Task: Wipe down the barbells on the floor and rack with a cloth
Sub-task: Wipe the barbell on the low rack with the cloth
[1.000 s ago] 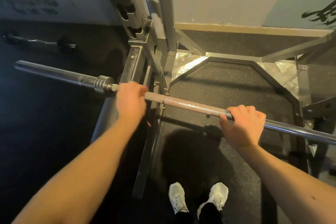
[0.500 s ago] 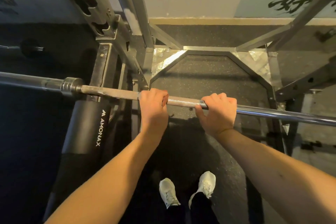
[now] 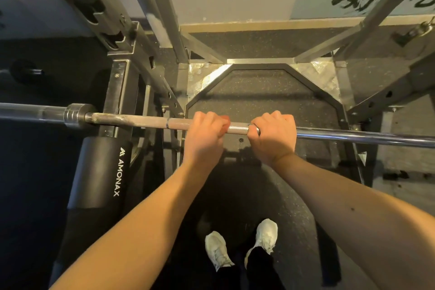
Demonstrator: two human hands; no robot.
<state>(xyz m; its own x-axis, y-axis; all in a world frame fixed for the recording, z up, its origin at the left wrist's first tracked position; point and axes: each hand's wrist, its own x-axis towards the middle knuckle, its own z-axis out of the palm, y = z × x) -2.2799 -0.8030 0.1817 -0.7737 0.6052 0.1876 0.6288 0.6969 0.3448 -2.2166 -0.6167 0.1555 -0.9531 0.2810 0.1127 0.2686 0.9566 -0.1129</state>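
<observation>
- Position: the barbell (image 3: 131, 122) is found raised above the floor, running straight across the view, with its shaft borne on the rack (image 3: 122, 82) at the left and its sleeve collar just outside the upright.
- Left hand (image 3: 204, 135) is closed over the knurled shaft from above, fingers curled round it.
- A reddish patch (image 3: 225, 120) is noted at the left fingertips, against the shaft. It is possibly the cloth, but too little is exposed to confirm.
- Right hand (image 3: 274, 136) is wrapped round the shaft just beside the left, with a short stretch of knurling exposed between the two.
- A black pad (image 3: 103, 172) marked AMONAX is recorded below the bar, beside the upright.
- White shoes (image 3: 217, 251) are seen on the dark speckled floor (image 3: 259, 92), beneath the bar.
- A second bar (image 3: 26, 70) is dimly made out on the floor at far left, well apart.
</observation>
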